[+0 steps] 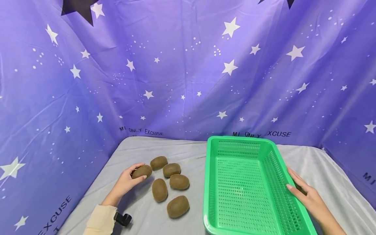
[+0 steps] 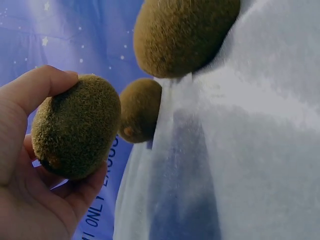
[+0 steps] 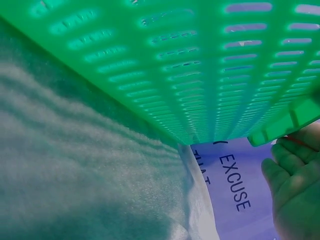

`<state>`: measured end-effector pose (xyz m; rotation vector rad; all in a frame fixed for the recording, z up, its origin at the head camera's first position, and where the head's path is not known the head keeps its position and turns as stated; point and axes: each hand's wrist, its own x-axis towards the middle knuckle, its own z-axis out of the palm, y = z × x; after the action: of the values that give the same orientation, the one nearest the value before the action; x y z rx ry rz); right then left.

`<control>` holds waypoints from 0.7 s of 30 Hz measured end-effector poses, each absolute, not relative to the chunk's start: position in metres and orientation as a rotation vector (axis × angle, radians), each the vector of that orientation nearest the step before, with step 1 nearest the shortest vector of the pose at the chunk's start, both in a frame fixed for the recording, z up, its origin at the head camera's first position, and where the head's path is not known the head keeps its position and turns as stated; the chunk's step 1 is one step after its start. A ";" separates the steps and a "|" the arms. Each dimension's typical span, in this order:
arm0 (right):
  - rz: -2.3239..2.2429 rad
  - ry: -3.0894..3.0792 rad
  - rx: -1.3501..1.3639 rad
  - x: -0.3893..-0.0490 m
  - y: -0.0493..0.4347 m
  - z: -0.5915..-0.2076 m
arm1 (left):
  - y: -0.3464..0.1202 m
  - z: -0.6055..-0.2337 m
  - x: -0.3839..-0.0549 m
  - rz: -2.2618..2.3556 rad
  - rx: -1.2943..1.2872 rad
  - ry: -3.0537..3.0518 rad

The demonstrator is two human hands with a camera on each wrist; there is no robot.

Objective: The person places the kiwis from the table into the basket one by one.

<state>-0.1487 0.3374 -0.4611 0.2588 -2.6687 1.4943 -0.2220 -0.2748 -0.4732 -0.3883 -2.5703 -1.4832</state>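
Note:
My left hand (image 1: 129,179) holds a brown fuzzy kiwi (image 1: 143,171) between thumb and fingers, at the left of the grey cloth. In the left wrist view this kiwi (image 2: 80,127) fills the grasp, thumb on its upper side. Several more kiwis lie loosely grouped just to the right, among them an upright-lying one (image 1: 160,190) and the nearest one (image 1: 178,206). My right hand (image 1: 308,195) grips the right rim of a green plastic basket (image 1: 206,182), which has nothing inside. In the right wrist view, curled fingers (image 3: 287,157) show by the rim's underside.
A grey cloth (image 1: 141,215) covers the table. Purple curtains (image 1: 182,65) with white stars and printed words hang behind it and at both sides. A black wrist device (image 1: 123,219) sits by the left sleeve (image 1: 101,220).

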 end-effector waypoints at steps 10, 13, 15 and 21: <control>1.450 -2.715 0.225 -0.147 0.336 -0.460 | -0.249 -0.448 -0.216 -1.492 -0.465 -2.546; 1.489 -2.695 0.231 -0.147 0.335 -0.458 | -0.236 -0.434 -0.211 -1.491 -0.482 -2.547; 1.476 -2.684 0.245 -0.147 0.335 -0.459 | -0.230 -0.431 -0.211 -1.487 -0.495 -2.553; 1.450 -2.671 0.266 -0.146 0.337 -0.463 | -0.222 -0.446 -0.221 -1.524 -0.546 -2.574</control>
<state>-0.1460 0.3375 -0.4629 0.2663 -2.6708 1.4504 -0.2212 -0.2216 -0.4459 -0.5460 -2.5737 -1.5239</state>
